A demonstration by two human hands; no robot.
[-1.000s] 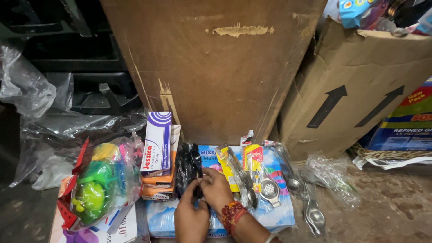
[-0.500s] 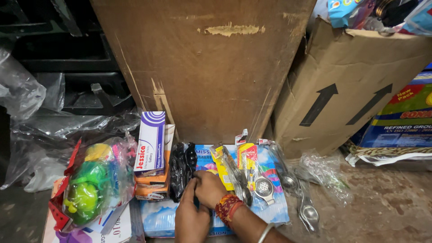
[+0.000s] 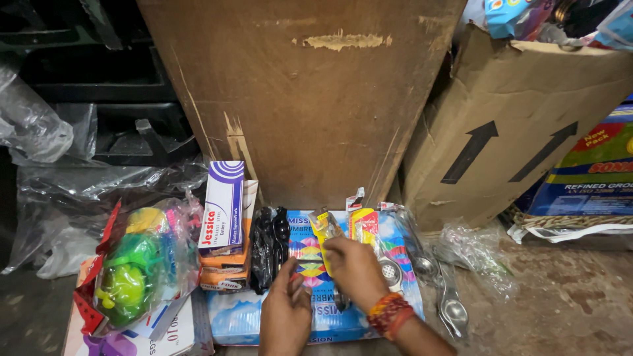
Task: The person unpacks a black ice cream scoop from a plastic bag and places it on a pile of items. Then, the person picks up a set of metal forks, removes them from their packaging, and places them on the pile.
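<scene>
My right hand (image 3: 356,269), with a red and orange thread band at the wrist, grips a clear plastic packet with a yellow card (image 3: 323,225) and tilts it up over a flat blue box with a colourful pattern (image 3: 241,316). My left hand (image 3: 285,313) lies on that box just right of a black plastic packet (image 3: 269,245), its fingers loosely stretched and holding nothing. A second yellow-carded packet (image 3: 364,224) lies beside my right hand. A metal piece (image 3: 340,300) shows under my right palm.
A white and purple carton (image 3: 223,206) stands on orange cartons (image 3: 221,267). A bag of green and yellow toys (image 3: 132,277) lies left. Packed metal strainers and spoons (image 3: 432,273) lie right. A big brown cardboard box (image 3: 303,99) and an arrow-marked box (image 3: 514,132) stand behind.
Both hands were together at the black packet. My right hand has moved right and taken up the yellow-carded packet; my left hand has drawn back a little.
</scene>
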